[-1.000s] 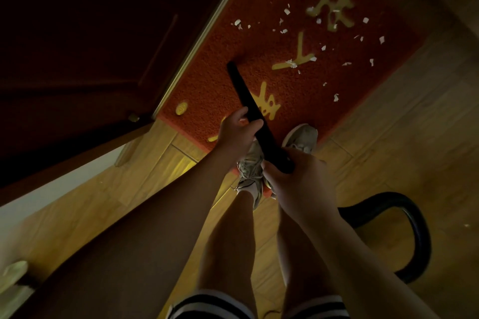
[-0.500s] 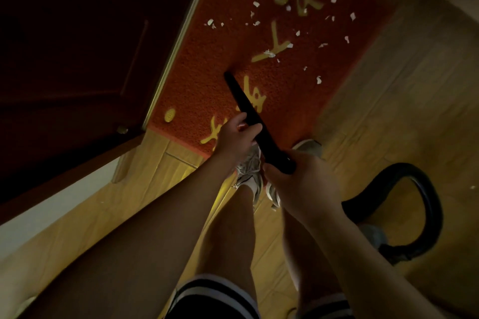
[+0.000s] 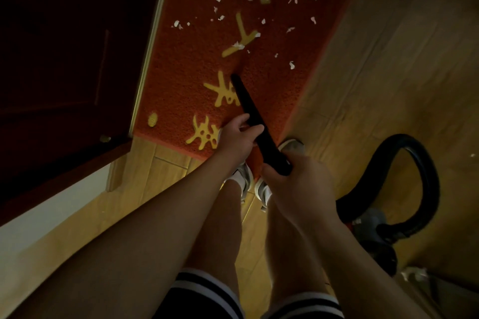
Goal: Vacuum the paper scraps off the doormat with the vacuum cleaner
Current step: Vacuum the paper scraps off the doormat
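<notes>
2 hands are holding the black vacuum wand (image 3: 248, 109): our left hand (image 3: 237, 138) is wrapping its fingers around the middle, and our right hand (image 3: 298, 184) is gripping the near end tight. We are pointing the wand's tip down at the red doormat (image 3: 280, 80), between the yellow letters. Many white paper scraps (image 3: 238, 45) are lying farther up the mat, and the black hose (image 3: 425, 181) is curling over the wood floor (image 3: 388, 72) on our right.

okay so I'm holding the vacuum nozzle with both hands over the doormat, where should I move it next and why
Probably push the nozzle forward along the doormat. Its tip sits on a bare stretch, while the paper scraps lie just beyond it and farther up. Both the left hand and right hand already have a grip.
</notes>
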The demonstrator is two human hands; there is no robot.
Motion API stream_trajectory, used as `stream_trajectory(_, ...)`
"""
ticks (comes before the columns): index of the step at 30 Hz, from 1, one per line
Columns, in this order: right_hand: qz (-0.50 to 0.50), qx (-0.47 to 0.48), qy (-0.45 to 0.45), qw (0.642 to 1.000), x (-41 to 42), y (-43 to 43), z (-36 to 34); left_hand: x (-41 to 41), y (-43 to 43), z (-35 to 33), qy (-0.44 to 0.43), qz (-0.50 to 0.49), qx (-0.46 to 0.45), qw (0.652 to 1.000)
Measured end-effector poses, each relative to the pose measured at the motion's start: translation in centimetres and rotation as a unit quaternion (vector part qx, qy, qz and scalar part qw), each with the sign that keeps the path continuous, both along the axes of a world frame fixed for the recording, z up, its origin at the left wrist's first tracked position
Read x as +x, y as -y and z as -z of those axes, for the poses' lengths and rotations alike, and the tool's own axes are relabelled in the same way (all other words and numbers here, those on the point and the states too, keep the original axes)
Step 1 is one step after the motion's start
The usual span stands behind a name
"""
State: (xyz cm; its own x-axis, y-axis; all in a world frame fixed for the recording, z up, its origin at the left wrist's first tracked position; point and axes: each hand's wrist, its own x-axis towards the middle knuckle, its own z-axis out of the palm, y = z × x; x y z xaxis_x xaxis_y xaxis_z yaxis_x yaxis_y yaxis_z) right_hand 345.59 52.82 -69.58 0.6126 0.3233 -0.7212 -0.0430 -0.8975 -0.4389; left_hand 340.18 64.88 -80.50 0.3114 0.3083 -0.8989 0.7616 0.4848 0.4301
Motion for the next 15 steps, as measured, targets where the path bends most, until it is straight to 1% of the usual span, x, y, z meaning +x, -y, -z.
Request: stream_trajectory(15, 0.103, 0.023, -0.037, 0.994, 2.5, 6.2, -0.2, 4.5, 5.9, 0.0, -0.007, 0.051, 0.016, 0.999)
